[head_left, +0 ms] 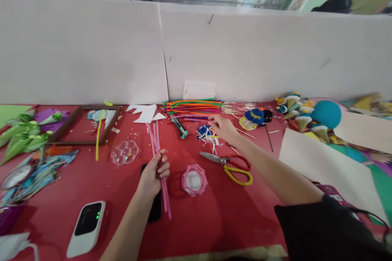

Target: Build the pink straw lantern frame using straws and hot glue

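Observation:
My left hand (154, 173) is closed around several long pink pipe cleaners (165, 200), which stick out above and below the fist. A black phone (155, 208) lies partly under that hand. My right hand (225, 128) reaches to the back, its fingertips pinched at the end of a thin pink pipe cleaner (196, 120). This is beside a pile of orange, green and purple pipe cleaners (192, 107). Between my arms stands a small pink octagonal ring (194, 180) with a white middle. Scissors (228, 164) with red and yellow handles lie open near my right forearm.
A green utility knife (180, 127) and small cut bits (206, 133) lie near the pile. Leftward are a brown frame (85, 142), a clear flower-shaped tray (125, 153) and a white device (86, 228). White card (330, 171) lies right; a white partition (214, 49) stands behind.

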### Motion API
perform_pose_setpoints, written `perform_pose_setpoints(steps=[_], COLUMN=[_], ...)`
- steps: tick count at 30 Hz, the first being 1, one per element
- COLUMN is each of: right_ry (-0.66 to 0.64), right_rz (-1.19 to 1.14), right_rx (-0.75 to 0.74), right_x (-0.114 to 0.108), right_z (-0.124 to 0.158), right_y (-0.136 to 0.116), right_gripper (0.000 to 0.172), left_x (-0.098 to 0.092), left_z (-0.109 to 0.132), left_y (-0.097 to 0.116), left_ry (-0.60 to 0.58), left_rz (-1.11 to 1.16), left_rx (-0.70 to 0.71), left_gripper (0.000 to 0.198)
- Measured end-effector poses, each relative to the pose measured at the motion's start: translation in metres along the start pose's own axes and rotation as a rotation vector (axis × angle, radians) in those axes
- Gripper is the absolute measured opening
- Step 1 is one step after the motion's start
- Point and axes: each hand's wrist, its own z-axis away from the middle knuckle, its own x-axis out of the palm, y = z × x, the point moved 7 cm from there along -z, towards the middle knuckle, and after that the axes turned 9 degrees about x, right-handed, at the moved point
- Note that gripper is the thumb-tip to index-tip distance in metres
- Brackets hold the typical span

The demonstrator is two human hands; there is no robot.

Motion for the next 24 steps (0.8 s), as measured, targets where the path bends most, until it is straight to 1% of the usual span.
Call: perform_pose_setpoints(steps=[2,4,7,9,10,11,12,14,16,18,20,22,23,24], right_ry=[-0.022,-0.035,-0.085,-0.13,-0.185,-0.239,-0.251,-0.27,-0.304,-0.375,-0.491,-0.607,-0.64,-0.643], right_rz=[-0.046,-0.113,-0.249,-0.358,-0.51,-0.613,-0.683,-0.776,-0.825,-0.855,-0.856,-0.833,-0.82,-0.811], right_rx=[-0.011,-0.025,-0.063,-0.091,-0.087,-0.069,-0.04,0.023,0.067,0.082,0.081,0.089,0.101,0.121], right_x=[0.001,0.002,0.007,0.011,0.013,0.017,0.018,0.021,0.025,0.032,0.042,0.053,0.057,0.06], right_z=[0.028,0.053,0.089,0.11,0.118,0.124,0.126,0.125,0.119,0.113,0.11,0.108,0.105,0.1], right_y=[0.002,-0.008,-0.043,-0.071,-0.083,-0.092,-0.098,-0.102,-0.1,-0.101,-0.105,-0.113,-0.116,-0.118], right_gripper=[0.013,0.013,0.027,0.032,0.033,0.035,0.038,0.043,0.045,0.045,0.042,0.035,0.03,0.026], left_x=[0.007,0.017,0.034,0.048,0.054,0.057,0.059,0.059,0.053,0.046,0.04,0.035,0.033,0.03], left_z=[0.005,0.015,0.037,0.052,0.059,0.065,0.07,0.077,0.081,0.082,0.082,0.081,0.08,0.079], left_y=[0.0,-0.003,-0.01,-0.016,-0.019,-0.021,-0.023,-0.024,-0.026,-0.027,-0.029,-0.03,-0.031,-0.032], left_ry=[-0.031,-0.069,-0.145,-0.26,-0.301,-0.327,-0.335,-0.314,-0.265,-0.219,-0.191,-0.175,-0.165,-0.154], left_rz=[-0.057,-0.111,-0.193,-0.363,-0.446,-0.528,-0.601,-0.705,-0.73,-0.705,-0.676,-0.651,-0.633,-0.61], left_rx=[-0.021,-0.044,-0.056,-0.027,-0.004,0.035,0.078,0.154,0.183,0.177,0.17,0.167,0.165,0.162], left_gripper=[0.003,0.006,0.015,0.023,0.027,0.032,0.036,0.039,0.039,0.038,0.038,0.038,0.037,0.037])
